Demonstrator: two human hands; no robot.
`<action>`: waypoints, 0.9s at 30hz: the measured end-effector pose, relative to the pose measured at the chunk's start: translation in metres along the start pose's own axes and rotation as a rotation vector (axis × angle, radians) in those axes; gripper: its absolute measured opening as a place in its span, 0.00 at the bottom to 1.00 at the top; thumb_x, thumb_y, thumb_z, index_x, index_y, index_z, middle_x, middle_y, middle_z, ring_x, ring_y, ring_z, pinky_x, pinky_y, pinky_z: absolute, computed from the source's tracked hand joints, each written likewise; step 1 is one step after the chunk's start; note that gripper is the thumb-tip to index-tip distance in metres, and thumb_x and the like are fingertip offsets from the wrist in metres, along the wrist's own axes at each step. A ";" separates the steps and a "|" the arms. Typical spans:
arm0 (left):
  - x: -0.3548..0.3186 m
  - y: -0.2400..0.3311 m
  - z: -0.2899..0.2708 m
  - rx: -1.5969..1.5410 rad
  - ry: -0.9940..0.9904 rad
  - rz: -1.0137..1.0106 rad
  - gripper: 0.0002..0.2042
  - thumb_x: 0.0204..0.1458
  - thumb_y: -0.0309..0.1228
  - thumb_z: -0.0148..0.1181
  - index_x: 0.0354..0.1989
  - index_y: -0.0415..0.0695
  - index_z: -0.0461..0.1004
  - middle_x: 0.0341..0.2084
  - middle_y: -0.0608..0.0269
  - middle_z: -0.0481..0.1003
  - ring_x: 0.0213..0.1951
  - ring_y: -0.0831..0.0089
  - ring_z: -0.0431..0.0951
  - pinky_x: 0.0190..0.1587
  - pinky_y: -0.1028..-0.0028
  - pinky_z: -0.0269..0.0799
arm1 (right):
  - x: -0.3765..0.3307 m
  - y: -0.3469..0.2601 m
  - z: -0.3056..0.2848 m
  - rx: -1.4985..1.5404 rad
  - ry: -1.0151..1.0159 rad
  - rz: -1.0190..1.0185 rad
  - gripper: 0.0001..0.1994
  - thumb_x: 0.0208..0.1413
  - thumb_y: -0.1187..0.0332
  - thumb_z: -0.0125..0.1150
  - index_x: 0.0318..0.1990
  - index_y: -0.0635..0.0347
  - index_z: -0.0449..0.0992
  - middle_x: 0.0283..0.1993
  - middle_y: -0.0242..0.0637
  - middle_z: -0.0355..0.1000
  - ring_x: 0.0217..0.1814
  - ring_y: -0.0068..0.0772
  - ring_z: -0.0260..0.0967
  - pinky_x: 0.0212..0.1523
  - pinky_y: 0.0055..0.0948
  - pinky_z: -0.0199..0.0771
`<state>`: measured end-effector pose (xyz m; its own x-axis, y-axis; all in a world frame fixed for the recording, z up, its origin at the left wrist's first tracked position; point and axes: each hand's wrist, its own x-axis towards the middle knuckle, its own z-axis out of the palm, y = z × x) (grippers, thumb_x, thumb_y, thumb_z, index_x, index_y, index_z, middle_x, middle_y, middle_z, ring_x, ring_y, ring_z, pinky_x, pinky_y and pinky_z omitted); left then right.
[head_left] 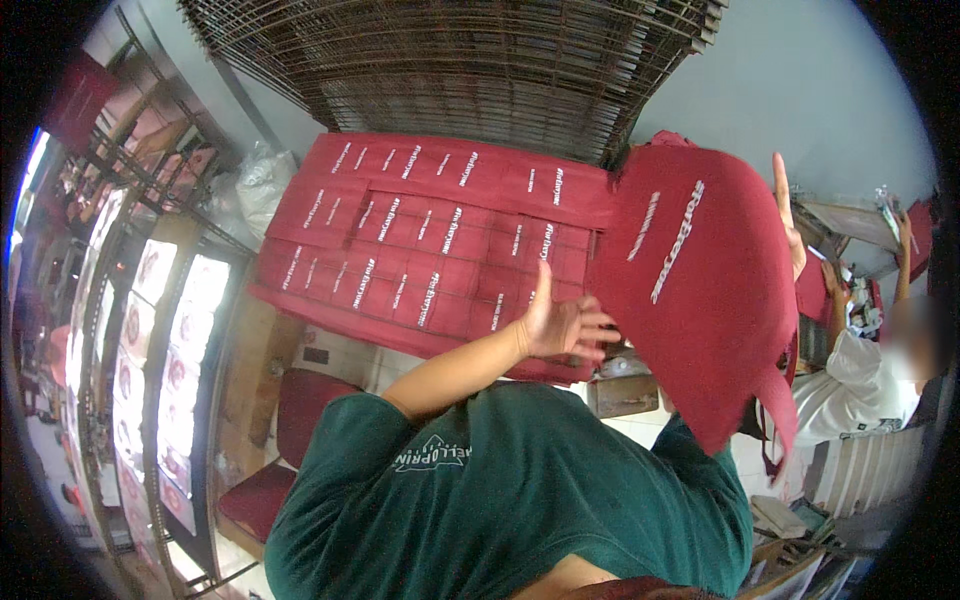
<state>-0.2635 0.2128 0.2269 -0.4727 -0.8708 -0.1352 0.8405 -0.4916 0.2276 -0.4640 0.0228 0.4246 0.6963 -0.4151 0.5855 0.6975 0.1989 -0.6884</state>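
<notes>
Red cloth, printed in white, raised at the person's right. Nearest, a green shirt (520,480) fills the lower middle. The left grip (575,325) is wide and bare, thumb up and fingers spread, beside the left edge of the red cloth (705,270) (contact cannot be told). The right grip (788,215) shows only as fingers past the cloth's right edge, one pointing up; whether it closes on the cloth cannot be told. A strap (778,405) hangs at the cloth's lower right corner.

Open room: a strip of pale floor (375,368) lies between the pile's near edge and the red chair (305,435); on the right, a gap separates the cloth from a co-worker (850,385) in white.

Containers: below the cloth's left edge stands a brown box (628,397), its contents unclear; past the pile's far left corner sits a clear plastic bag (265,185), its contents likewise unclear.

Surface and room: the pile (430,240) of printed red panels spreads broadly, thin wires crossing its near part. Behind it rise stacked wire racks (450,65) against a grey wall (800,75); bright panes (190,370) line the left.
</notes>
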 end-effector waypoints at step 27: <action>-0.194 0.123 -0.059 0.399 0.697 0.758 0.17 0.48 0.23 0.56 0.46 0.45 0.62 0.37 0.65 0.71 0.35 0.74 0.74 0.29 0.76 0.76 | -0.095 0.297 0.009 0.365 0.951 0.465 0.20 0.55 0.52 0.50 0.47 0.57 0.69 0.51 0.45 0.66 0.58 0.45 0.57 0.59 0.49 0.52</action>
<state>-0.0527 0.3220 0.2246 0.4876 -0.8145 -0.3143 0.6439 0.0924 0.7595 -0.3219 0.1295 0.1687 0.5980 -0.7116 -0.3689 0.5199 0.6947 -0.4972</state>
